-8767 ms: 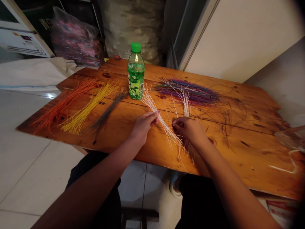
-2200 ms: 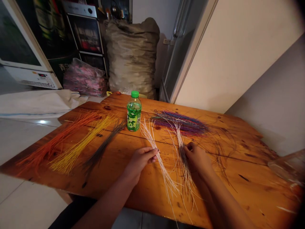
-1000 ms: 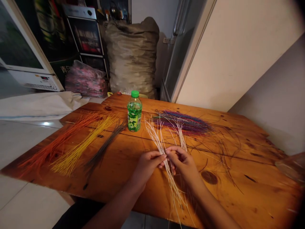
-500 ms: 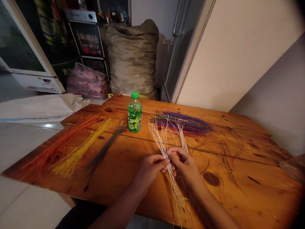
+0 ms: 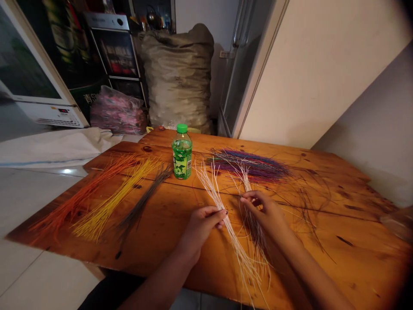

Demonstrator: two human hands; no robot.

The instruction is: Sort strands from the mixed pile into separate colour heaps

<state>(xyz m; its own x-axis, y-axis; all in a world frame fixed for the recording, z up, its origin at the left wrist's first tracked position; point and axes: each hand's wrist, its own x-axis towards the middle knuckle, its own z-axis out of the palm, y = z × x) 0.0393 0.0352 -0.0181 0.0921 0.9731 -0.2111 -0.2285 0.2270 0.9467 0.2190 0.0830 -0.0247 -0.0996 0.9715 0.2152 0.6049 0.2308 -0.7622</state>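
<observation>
My left hand (image 5: pixel 206 221) pinches a bundle of thin white strands (image 5: pixel 214 193) between thumb and fingers. The strands fan out above the grip and hang loose below it toward the table's front edge. A little to the right, my right hand (image 5: pixel 264 209) has thumb and forefinger closed on what looks like one thin strand (image 5: pixel 238 186). Beneath and behind that hand lies a second pale bundle (image 5: pixel 247 178), its lower part dark and partly covered by the fingers. Beyond both hands is a pile of purple, blue and red strands (image 5: pixel 258 165).
On the wooden table (image 5: pixel 167 215), orange (image 5: pixel 87 189), yellow (image 5: pixel 116 198) and grey strands (image 5: pixel 146 196) lie at left. A green-capped bottle (image 5: pixel 182 155) stands upright behind them. Loose dark strands (image 5: pixel 306 206) lie at right. A large sack (image 5: pixel 179 77) stands beyond the table.
My right hand has parted from my left and moved right, over the second bundle. The left hand still holds the white strands, which have tilted further left at the top.
</observation>
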